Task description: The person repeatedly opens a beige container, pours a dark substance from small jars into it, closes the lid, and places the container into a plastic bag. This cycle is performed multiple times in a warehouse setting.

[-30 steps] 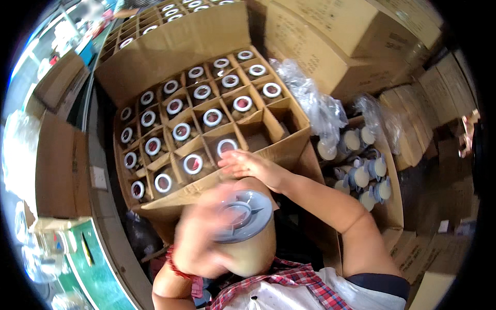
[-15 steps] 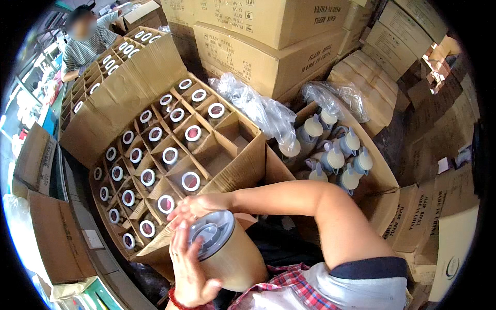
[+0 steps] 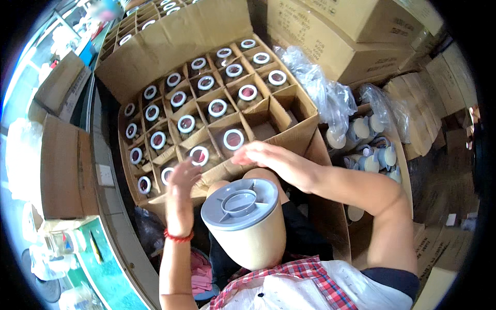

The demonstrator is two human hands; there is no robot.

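Observation:
A cream flask body [image 3: 247,248] with a round grey ridged end [image 3: 239,202] rests in my lap, grey end up and tilted toward the carton. Neither hand touches it. My left hand [image 3: 182,187], with a red bracelet at the wrist, is raised to its left, fingers stretched out and slightly blurred. Over the carton's near edge, beyond the flask body, my right hand [image 3: 271,161] reaches in from the right with its fingers extended and nothing held. Just past my hands stands the divided carton [image 3: 287,137], with white-ringed bottles [image 3: 233,139] upright in its cells.
To the right, an open carton [image 3: 405,170] holds several flasks with cream lids [image 3: 386,155] and grey handles, with clear plastic bags [image 3: 330,95] beside it. Stacked cartons [image 3: 330,41] rise behind. At left are a brown box [image 3: 67,170] and a green table [image 3: 111,268].
Both hands have come off the grey end of the flask body and lifted away, the right hand moving right. My view has shifted, so the carton appears higher and further right.

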